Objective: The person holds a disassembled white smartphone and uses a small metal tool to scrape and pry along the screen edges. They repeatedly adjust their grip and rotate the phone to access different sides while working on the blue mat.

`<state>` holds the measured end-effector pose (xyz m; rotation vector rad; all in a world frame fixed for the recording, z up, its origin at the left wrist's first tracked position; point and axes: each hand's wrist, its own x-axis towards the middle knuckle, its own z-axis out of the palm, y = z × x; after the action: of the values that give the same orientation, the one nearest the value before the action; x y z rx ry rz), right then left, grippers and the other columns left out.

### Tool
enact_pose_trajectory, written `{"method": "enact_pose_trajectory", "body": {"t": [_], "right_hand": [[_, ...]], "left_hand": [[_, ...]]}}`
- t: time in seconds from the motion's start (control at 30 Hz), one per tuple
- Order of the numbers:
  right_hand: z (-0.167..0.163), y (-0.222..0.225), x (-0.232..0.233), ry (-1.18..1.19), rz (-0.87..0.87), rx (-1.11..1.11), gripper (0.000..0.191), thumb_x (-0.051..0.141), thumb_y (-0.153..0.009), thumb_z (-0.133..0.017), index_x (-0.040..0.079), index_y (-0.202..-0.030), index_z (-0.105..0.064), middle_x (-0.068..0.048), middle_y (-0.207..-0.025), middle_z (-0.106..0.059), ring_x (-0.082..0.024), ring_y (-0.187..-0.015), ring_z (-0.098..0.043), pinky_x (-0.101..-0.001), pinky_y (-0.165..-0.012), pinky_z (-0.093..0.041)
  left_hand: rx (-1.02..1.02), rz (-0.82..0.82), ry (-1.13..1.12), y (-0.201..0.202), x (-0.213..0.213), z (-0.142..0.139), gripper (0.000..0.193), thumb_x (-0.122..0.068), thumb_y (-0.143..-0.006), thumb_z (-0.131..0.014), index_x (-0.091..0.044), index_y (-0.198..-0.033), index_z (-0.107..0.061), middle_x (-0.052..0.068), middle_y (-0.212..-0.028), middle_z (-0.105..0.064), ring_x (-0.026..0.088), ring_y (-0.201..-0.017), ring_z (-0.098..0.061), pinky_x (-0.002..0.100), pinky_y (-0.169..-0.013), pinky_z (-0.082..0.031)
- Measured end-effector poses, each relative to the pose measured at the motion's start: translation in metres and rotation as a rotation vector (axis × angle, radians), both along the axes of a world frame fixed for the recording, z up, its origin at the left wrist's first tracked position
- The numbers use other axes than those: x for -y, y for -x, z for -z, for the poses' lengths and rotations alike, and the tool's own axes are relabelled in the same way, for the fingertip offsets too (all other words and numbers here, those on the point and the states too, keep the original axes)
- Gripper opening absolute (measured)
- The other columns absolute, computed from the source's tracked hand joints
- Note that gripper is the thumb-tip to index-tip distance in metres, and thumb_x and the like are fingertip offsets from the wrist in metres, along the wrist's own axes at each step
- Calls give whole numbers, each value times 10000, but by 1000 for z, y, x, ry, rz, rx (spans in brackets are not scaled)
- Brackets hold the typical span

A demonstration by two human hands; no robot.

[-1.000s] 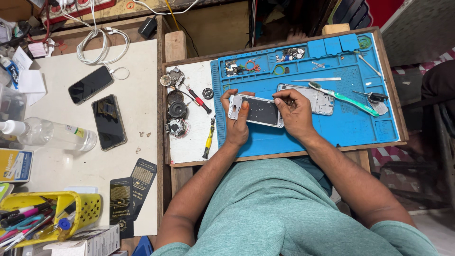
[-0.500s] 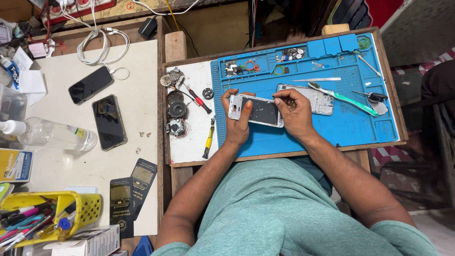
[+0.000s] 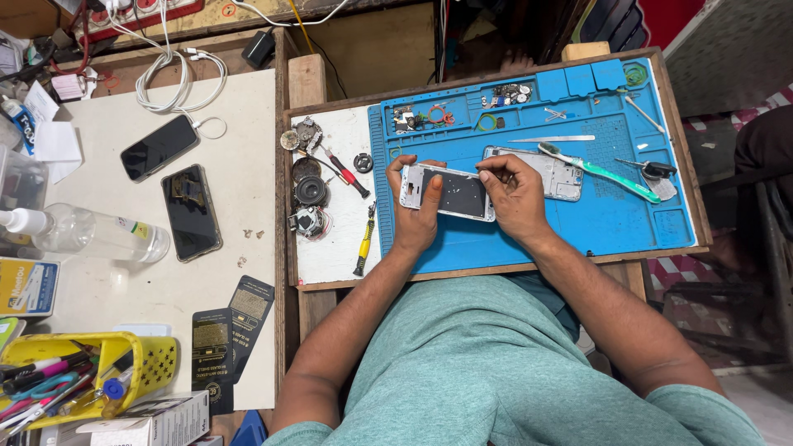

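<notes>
An opened white phone [image 3: 453, 194] lies on the blue work mat [image 3: 595, 223]. My left hand [image 3: 415, 216] grips its left end, thumb across the face. My right hand [image 3: 512, 194] rests on its right end, fingers pinched at the upper edge; whether they hold a small tool I cannot tell. A second white phone frame [image 3: 555, 172] lies just behind my right hand, with a green-handled toothbrush [image 3: 601, 172] to its right.
Metal tweezers [image 3: 552, 139] and small parts sit in the mat's top trays. Screwdrivers, yellow [image 3: 363, 244] and red [image 3: 347, 173], and round parts lie left of the mat. Two dark phones [image 3: 192, 211], a clear bottle [image 3: 91, 233], white cables and a yellow tool basket [image 3: 144, 363] occupy the left table.
</notes>
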<state>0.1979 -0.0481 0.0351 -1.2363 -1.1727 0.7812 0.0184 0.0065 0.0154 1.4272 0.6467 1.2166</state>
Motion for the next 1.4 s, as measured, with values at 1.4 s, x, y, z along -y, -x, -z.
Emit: {"method": "enact_pose_trajectory", "body": {"t": [1.4], "right_hand": [[11,0,-4,-205,107,-65,78,52,-1080,-608,20,-1151,-616,-54,-1155,-653,-86,-1054,-601,-239,-944,-505]], "left_hand": [[56,14,33,2,11,-17,789,-202,-887,-844,-129,-1387,-237,155,-1353,-563,211,-1218,-630,310,-1033,-601]]}}
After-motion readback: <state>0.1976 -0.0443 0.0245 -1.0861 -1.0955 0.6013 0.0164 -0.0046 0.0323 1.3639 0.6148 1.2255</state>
